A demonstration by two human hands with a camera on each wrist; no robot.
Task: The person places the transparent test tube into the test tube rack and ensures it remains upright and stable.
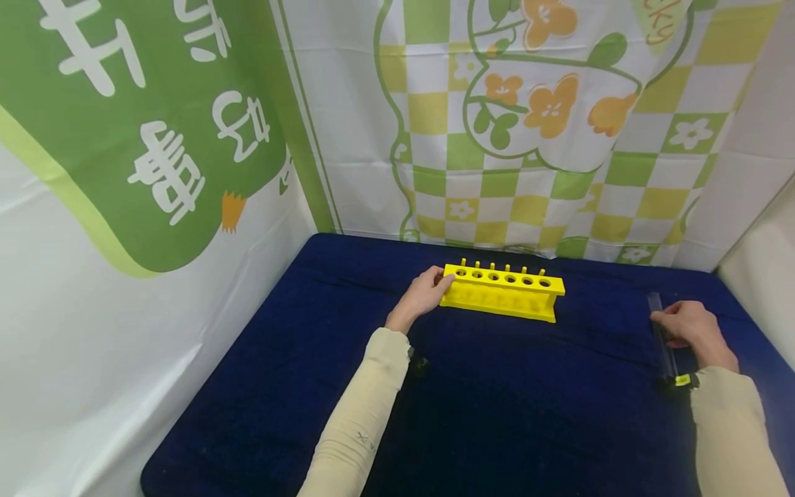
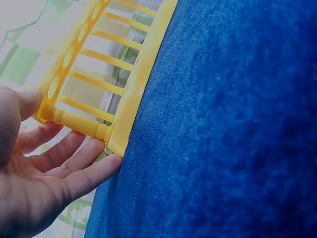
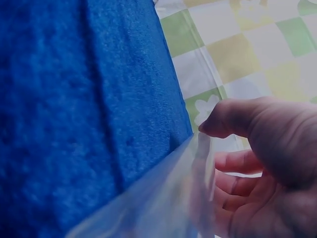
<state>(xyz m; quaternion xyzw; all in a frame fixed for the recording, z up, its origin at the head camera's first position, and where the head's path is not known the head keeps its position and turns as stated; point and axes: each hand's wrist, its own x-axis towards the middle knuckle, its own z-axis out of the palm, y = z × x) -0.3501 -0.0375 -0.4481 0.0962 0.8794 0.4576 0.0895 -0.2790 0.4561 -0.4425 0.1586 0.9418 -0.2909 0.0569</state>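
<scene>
At the right of the head view, a right hand (image 1: 692,328) is holding a clear tube (image 1: 664,352) over a worktop covered in dark blue cloth (image 1: 509,407); its fingers are narrowing to a pinch near the tube's far end, and the rest of the tube is slanting down toward the wrist. The tube is probably feeling light, stiff and slippery, perhaps fragile, so a gentle pinch near one end is seeming best. Just right of the picture's centre, a yellow rack (image 1: 502,298) is standing upright on the cloth. A left hand (image 1: 427,290) is gripping its left end, thumb at the top board, other fingers lying along the end post in the left wrist view. The rack is looking rigid and light, offering its ends as handholds.
</scene>
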